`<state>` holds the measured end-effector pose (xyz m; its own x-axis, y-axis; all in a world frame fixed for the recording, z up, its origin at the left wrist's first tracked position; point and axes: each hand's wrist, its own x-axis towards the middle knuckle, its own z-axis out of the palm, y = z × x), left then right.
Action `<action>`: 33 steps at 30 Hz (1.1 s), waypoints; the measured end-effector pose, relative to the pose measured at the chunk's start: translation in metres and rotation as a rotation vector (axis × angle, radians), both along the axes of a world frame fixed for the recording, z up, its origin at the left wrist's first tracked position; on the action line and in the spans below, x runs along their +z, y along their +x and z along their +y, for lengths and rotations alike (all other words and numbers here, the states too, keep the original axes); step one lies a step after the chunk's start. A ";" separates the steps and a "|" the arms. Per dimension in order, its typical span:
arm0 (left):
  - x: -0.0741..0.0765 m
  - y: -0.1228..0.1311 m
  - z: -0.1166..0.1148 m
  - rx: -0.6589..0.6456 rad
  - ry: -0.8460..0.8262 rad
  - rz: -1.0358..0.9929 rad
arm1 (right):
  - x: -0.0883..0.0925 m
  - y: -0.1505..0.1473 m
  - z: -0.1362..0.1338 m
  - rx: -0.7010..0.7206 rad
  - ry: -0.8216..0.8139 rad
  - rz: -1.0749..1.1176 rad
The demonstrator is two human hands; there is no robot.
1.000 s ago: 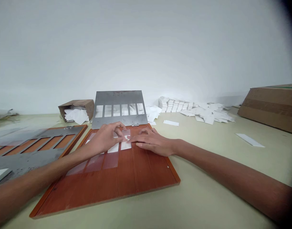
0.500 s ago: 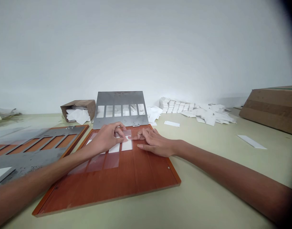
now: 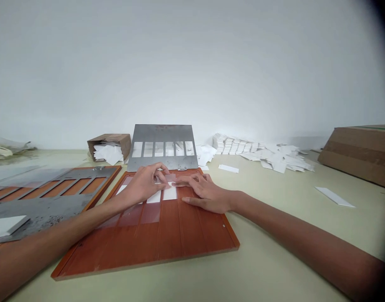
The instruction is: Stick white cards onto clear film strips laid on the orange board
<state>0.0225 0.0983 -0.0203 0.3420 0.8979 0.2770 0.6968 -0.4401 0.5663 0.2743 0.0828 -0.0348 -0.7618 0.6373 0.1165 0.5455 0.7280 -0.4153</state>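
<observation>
Your left hand [image 3: 148, 181] has curled fingers at the card [image 3: 170, 193] on the board [image 3: 192, 239], pinching or not you cannot tell; your right hand's [image 3: 213, 195] spread fingers could, pushing unevenly, skew it.

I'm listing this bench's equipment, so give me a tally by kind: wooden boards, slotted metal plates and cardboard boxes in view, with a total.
Wooden boards: 2
Slotted metal plates: 2
Cardboard boxes: 2
Total: 6
</observation>
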 end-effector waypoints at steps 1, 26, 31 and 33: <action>0.000 0.000 0.000 0.000 -0.002 -0.001 | 0.000 0.000 0.000 -0.001 0.003 -0.002; -0.007 -0.003 0.004 -0.041 -0.019 0.021 | 0.003 -0.004 -0.004 -0.001 0.059 -0.110; -0.005 -0.003 0.002 -0.057 -0.027 0.020 | 0.004 -0.005 -0.005 0.005 0.060 -0.103; -0.004 -0.003 0.001 -0.053 -0.021 0.019 | 0.004 -0.006 -0.005 0.000 0.062 -0.105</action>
